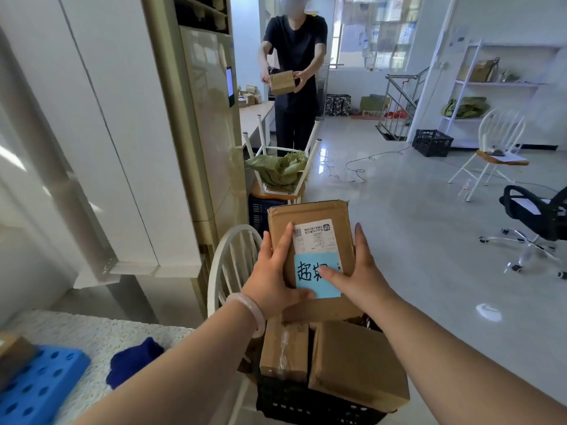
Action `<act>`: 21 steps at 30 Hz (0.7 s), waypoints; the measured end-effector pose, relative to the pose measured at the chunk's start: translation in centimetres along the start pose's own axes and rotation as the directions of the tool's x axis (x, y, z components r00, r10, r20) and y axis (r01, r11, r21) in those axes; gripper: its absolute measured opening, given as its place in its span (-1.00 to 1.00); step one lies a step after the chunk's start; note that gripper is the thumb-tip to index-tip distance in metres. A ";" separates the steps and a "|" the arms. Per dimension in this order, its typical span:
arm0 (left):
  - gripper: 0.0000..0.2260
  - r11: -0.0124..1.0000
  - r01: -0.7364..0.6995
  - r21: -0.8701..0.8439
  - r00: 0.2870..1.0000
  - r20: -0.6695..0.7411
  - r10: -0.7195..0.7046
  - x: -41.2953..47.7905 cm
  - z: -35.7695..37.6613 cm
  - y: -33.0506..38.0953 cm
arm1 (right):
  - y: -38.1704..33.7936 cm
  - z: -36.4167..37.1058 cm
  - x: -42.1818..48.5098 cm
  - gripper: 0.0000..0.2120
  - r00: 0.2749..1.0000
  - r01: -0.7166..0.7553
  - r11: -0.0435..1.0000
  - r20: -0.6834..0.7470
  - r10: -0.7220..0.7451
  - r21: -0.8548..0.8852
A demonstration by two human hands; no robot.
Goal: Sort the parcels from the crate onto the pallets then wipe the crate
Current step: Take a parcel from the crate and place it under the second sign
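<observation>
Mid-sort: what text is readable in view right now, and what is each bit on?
"超" and a second character half hidden under the right hand's thumb: handwritten on the blue note on the held parcel.
The white shipping label on the same parcel: print too small to read.

**Browns up front, blues to the left**

Here's the parcel [310,216]: plain brown cardboard, with a white label [314,237] in fine black print and a sky-blue note [319,286] in bold black handwriting. The lower parcels [356,363] are the same brown, one streaked with glossy clear tape. The crate [306,409] is black, an open lattice pattern. There's a pale pink bangle [254,314] on my wrist. To my left I see a bright blue pallet [40,381] dotted with round holes, a deep navy cloth [135,360] and a white surface [92,332] with fine speckles. Ahead, a person [294,41] in dark clothes has a brown box [281,82].
</observation>
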State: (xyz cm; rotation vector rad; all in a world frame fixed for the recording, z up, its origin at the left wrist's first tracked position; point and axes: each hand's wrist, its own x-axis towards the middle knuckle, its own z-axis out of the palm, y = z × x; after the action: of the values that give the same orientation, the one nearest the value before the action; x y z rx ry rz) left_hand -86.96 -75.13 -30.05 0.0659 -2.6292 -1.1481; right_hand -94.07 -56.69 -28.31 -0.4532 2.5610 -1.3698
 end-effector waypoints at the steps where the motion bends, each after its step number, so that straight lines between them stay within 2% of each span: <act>1: 0.18 1.000 0.019 -0.006 1.000 -0.014 -0.019 -0.1 -0.6 -0.2 | -0.1 0.6 -0.1 0.15 0.999 0.044 0.996 0.029 -0.042 -0.072; 3: 0.16 1.000 0.027 0.008 0.999 -0.044 -0.027 -0.5 -1.8 -0.6 | -0.5 1.7 0.1 0.25 0.984 0.173 0.964 0.083 -0.160 -0.199; 5: 0.16 0.998 0.032 0.050 0.998 -0.053 -0.030 -1.1 -2.8 -1.2 | -1.0 2.2 0.5 0.28 0.958 0.281 0.926 0.128 -0.256 -0.252; 9: 0.16 0.981 0.173 0.085 0.979 -0.123 -0.162 -3.3 -4.1 -1.9 | -2.3 3.4 1.1 0.15 0.898 0.393 0.880 0.319 -0.304 -0.267; 13: 0.14 0.948 0.309 0.077 0.938 -0.192 -0.290 -6.7 -5.4 -1.4 | -3.6 5.2 0.9 0.00 0.828 0.479 0.845 0.443 -0.345 -0.236; 17: 0.07 0.890 0.455 0.017 0.846 -0.318 -0.427 -10.8 -5.8 -0.7 | -4.6 6.7 0.2 -0.04 0.750 0.534 0.828 0.547 -0.372 -0.170; 21: 0.07 0.822 0.569 0.001 0.740 -0.438 -0.511 -16.4 -5.7 0.3 | -5.5 9.8 -2.6 -0.03 0.627 0.591 0.801 0.679 -0.383 -0.095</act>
State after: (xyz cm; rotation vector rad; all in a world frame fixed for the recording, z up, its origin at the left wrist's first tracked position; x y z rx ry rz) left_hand -69.65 -76.59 -29.85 1.0566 -2.3307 -0.9535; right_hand -87.60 -66.19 -28.97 -1.4991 2.1117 -0.6964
